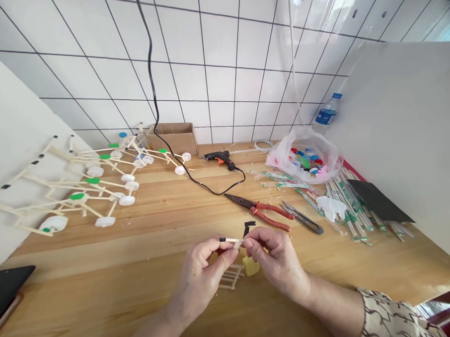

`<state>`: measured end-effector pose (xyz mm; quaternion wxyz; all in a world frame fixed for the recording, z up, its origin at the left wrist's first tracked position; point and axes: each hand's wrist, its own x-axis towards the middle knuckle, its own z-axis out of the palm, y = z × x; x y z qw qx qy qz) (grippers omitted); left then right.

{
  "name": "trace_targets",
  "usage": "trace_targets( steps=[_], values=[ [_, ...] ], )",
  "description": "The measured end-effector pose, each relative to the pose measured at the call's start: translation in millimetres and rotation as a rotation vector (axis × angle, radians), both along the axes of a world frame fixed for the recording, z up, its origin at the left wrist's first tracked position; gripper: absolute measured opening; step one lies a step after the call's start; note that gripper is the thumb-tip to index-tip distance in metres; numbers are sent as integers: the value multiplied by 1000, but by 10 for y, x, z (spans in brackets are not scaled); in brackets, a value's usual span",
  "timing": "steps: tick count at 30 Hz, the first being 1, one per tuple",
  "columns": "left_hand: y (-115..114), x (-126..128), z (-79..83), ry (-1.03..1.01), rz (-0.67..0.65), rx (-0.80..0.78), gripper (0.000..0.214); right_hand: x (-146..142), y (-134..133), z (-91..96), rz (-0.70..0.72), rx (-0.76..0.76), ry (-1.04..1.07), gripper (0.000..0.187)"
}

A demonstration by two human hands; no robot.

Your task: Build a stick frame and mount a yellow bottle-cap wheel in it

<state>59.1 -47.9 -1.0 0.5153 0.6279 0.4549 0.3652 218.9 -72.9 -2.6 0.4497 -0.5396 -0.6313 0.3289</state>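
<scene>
A short pale wooden stick [230,240] with a black left end runs between my two hands above the table. My left hand [201,272] is closed, thumb and fingers pinching near a small pale piece joined to the stick. My right hand [277,257] pinches the stick's right end between thumb and index finger. Beneath them lie a small frame of pale sticks [232,277], partly covered by the left hand, and a yellow cap-like piece [250,265]. Black strips [249,225] rest just beyond the right fingertips.
Red-handled pliers [260,210], snips [303,219] and a glue gun [222,158] lie beyond the hands. Several stick models [97,183] with cap wheels stand left. A bag [285,146] of bottle caps, wrapped chopsticks [352,209] and black sheet [380,200] are right. A cardboard box [181,137] stands behind.
</scene>
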Motion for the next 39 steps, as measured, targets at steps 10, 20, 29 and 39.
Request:
trace_targets(
  steps=[10,20,29,39],
  values=[
    [-23,30,-7,-30,16,8,15,12,0,-5,14,-73,65,37],
    [-21,-4,6,32,-80,9,17,82,43,55,111,-53,-69,33],
    [-58,20,-5,39,-45,7,21,5,-8,-15,10,25,-118,30],
    [-89,39,-1,18,-32,43,20,-39,-53,-11,-27,46,-58,25]
  ],
)
